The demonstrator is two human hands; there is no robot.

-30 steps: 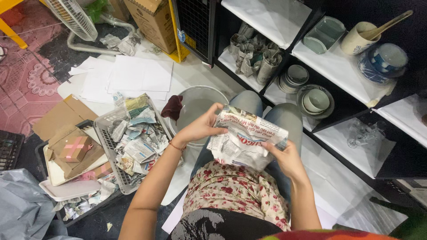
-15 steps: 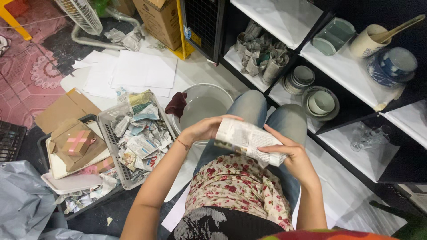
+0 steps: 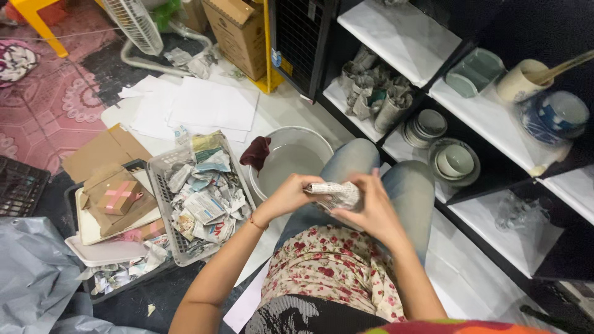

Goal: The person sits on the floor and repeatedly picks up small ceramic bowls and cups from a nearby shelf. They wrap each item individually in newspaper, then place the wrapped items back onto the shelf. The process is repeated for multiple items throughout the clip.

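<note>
Just right of the grey basin (image 3: 291, 162), over your lap, your left hand (image 3: 286, 196) and right hand (image 3: 369, 209) clamp tight around a newspaper-wrapped bundle (image 3: 335, 195). A moment ago the paper lay looser and wider; now it is compact. Both wrists bend inward, forearms converging.

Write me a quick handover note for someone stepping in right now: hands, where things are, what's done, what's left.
Left hand and right hand: both closed on a small newspaper-wrapped bundle, held over the lap.
Wrapped bundles stand on the low shelf; bare bowls and plates sit beside them.
Basket of paper scraps on the floor at left, grey basin ahead.
Done: paper is around the item.
Left: bare dishes remain unwrapped.
</note>
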